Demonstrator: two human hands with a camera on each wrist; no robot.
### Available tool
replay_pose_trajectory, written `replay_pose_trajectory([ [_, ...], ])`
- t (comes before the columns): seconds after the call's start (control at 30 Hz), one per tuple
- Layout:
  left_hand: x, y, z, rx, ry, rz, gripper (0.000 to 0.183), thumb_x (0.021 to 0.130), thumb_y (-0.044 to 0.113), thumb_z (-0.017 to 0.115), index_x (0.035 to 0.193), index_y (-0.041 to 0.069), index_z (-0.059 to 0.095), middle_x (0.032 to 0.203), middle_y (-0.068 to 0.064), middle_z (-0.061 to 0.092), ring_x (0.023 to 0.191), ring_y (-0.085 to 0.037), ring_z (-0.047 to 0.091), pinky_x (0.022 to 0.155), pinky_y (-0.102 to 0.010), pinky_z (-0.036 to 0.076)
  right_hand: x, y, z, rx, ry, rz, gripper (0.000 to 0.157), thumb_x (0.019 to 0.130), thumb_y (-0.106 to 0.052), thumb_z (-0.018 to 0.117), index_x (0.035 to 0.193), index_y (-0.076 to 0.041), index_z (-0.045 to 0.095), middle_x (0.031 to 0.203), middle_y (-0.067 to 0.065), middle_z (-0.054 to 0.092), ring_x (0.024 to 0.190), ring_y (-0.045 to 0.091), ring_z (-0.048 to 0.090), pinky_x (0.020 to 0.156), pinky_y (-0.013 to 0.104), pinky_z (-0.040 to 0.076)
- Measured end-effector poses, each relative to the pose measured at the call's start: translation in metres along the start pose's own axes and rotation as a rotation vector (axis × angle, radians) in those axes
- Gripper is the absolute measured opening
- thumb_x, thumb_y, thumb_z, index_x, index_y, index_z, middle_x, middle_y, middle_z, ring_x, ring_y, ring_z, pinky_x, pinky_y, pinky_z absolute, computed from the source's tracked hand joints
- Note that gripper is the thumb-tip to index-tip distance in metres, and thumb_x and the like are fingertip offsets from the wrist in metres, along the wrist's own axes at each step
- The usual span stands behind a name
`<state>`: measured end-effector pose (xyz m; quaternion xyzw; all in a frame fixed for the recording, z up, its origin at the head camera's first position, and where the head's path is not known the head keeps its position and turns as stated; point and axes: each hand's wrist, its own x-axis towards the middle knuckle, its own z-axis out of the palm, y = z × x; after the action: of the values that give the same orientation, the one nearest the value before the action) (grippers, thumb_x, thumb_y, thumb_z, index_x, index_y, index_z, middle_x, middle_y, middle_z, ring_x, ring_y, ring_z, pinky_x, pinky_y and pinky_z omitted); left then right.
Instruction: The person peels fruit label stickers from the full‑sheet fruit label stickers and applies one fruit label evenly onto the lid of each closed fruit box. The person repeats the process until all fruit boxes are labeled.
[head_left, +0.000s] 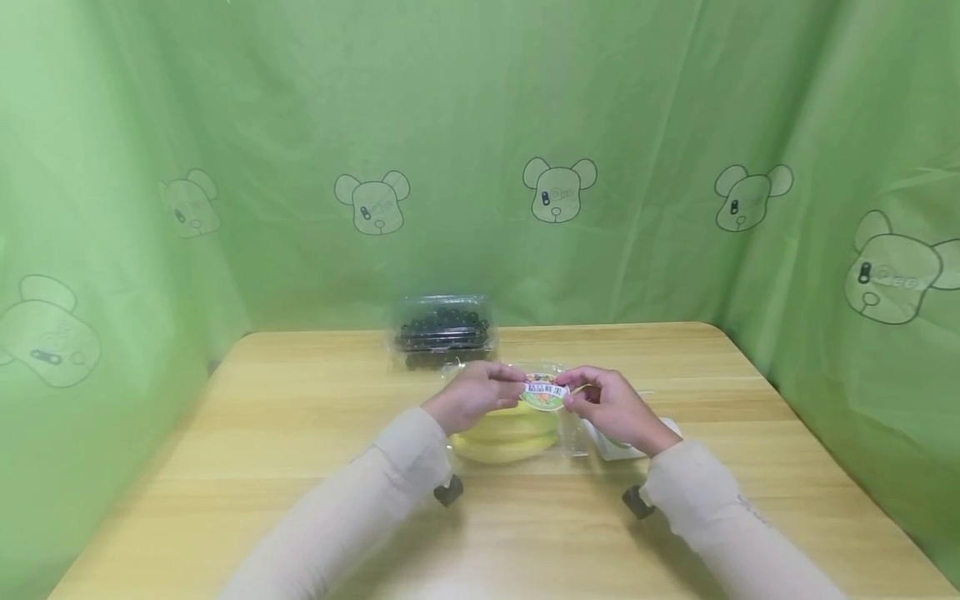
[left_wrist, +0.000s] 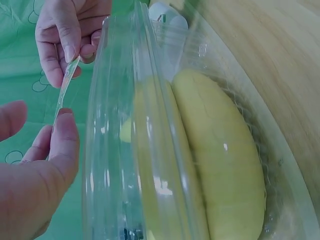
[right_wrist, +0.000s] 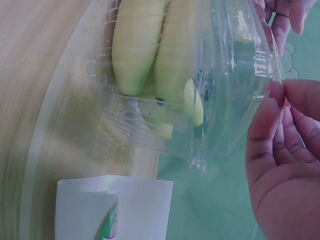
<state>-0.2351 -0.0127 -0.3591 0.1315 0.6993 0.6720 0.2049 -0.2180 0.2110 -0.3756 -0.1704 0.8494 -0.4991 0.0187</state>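
Observation:
An oval fruit sticker (head_left: 546,392), with white lettering and a colourful print, is stretched between both hands above a clear plastic clamshell box (left_wrist: 112,65). Yellow bananas (left_wrist: 220,155) lie inside the closed box. My left hand (head_left: 476,396) holds the sticker's left edge at the fingertips; its upper finger stands away from the edge in the left wrist view. My right hand (head_left: 611,404) pinches the right edge between thumb and finger. Edge-on, the sticker (left_wrist: 66,82) looks thin and slightly curved. Right of the box lies a white paper sheet (right_wrist: 142,205) with a green print.
Behind the banana box stands a second clear clamshell box (head_left: 446,325) with dark round fruit in it. Everything sits on a light wooden table (head_left: 300,417). Green curtains (head_left: 465,100) printed with bear heads hang around the table's back and sides.

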Motion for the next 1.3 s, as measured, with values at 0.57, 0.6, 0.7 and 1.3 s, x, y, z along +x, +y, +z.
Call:
replay_pose_trajectory([
  [0.57, -0.006, -0.001, -0.003, 0.289, 0.096, 0.0, 0.04, 0.07, 0.002, 0.073, 0.108, 0.008, 0.061, 0.091, -0.001, 0.063, 0.082, -0.015, 0.06, 0.073, -0.024, 0.052, 0.003, -0.004, 0.007, -0.083, 0.019, -0.068, 0.024, 0.083, -0.005, 0.063, 0.107, -0.005, 0.062, 0.087, 0.007, 0.06, 0.077, 0.021, 0.054, 0.064, 0.025, 0.05],
  [0.6, -0.006, -0.001, -0.003, 0.299, 0.102, 0.001, 0.041, 0.069, 0.002, 0.074, 0.108, 0.009, 0.061, 0.091, -0.001, 0.063, 0.081, -0.015, 0.06, 0.072, -0.024, 0.052, 0.004, -0.004, 0.007, -0.093, 0.022, -0.07, 0.023, 0.083, -0.005, 0.063, 0.107, -0.005, 0.062, 0.086, 0.007, 0.06, 0.076, 0.021, 0.054, 0.064, 0.025, 0.05],
  [0.7, -0.007, 0.0, -0.003, 0.338, 0.125, 0.016, 0.039, 0.069, 0.004, 0.074, 0.106, 0.009, 0.062, 0.089, -0.001, 0.063, 0.08, -0.015, 0.059, 0.071, -0.024, 0.052, 0.005, -0.004, 0.007, -0.125, 0.032, -0.079, 0.022, 0.083, -0.005, 0.063, 0.106, -0.006, 0.062, 0.083, 0.005, 0.059, 0.074, 0.02, 0.053, 0.061, 0.024, 0.049],
  [1.3, -0.005, -0.001, -0.006, 0.521, 0.168, 0.067, 0.031, 0.073, 0.013, 0.075, 0.102, 0.01, 0.064, 0.087, 0.001, 0.062, 0.078, -0.013, 0.058, 0.066, -0.024, 0.052, 0.012, -0.006, 0.013, -0.191, 0.07, -0.127, 0.019, 0.083, -0.004, 0.061, 0.102, -0.008, 0.065, 0.077, 0.001, 0.058, 0.065, 0.017, 0.05, 0.05, 0.023, 0.043],
])
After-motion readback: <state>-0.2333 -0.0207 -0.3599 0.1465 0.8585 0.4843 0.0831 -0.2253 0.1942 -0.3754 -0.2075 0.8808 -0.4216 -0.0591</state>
